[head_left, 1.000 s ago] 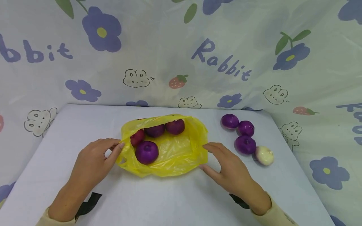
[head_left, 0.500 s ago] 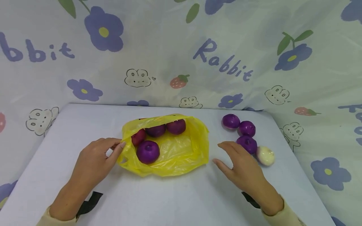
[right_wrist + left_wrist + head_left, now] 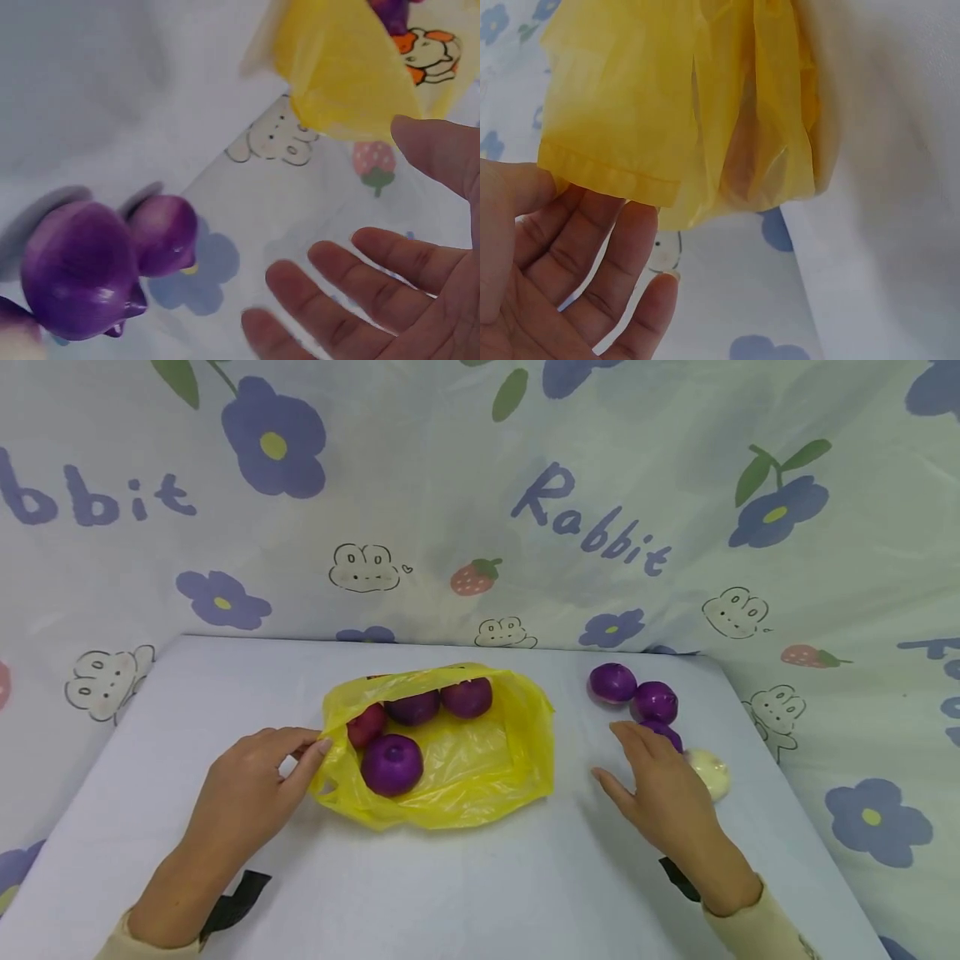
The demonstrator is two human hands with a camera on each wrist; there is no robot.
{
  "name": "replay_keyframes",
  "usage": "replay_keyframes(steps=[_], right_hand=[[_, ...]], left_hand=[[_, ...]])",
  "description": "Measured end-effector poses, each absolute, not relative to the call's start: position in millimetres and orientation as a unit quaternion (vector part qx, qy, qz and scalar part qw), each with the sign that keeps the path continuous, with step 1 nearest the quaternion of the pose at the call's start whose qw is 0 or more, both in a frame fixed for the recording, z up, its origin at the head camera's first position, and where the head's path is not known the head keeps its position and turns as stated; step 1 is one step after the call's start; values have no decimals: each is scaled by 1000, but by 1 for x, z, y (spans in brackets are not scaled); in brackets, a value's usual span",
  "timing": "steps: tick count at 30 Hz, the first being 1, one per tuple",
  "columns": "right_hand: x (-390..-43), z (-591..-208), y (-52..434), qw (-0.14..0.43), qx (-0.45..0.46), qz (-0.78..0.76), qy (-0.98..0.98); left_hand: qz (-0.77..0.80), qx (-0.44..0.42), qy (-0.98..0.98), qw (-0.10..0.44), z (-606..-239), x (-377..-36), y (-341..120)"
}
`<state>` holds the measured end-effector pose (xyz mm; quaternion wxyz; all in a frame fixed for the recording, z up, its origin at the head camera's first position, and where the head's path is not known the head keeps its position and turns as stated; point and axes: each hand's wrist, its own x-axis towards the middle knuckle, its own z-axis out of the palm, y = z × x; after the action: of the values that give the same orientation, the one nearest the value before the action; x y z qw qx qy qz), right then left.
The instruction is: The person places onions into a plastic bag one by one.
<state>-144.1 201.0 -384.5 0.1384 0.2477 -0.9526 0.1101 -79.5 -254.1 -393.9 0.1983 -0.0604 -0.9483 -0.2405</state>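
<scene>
At mid-table lies a yellow plastic bag, its mouth gaping toward me. Inside are purple onions and a redder round one, partly covered by the rim. My left hand pinches the bag's left edge between thumb and fingers; the left wrist view shows the hem in that grip. My right hand holds nothing, its fingers spread and thumb apart. It hovers by the onions on the right, hiding part of a purple onion and of a whitish onion.
Two more purple onions, a rear one and another, sit farther back on the right. The white table ends at a hanging cloth printed with flowers and rabbits.
My right hand has left the bag's right edge and moved right to the onions, now overlapping two of them in view. My left hand keeps its pinch, and the bag stays put.
</scene>
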Motion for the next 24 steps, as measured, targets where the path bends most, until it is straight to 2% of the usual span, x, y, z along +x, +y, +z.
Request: replay_keyframes(steps=[11, 24], right_hand=[[-160, -399, 222, 92, 205, 104, -969], [-174, -417, 251, 104, 164, 74, -978]], left_hand=[[-241, -65, -947, 202, -394, -80, -256], [-242, -66, -946, 204, -395, -81, -255]])
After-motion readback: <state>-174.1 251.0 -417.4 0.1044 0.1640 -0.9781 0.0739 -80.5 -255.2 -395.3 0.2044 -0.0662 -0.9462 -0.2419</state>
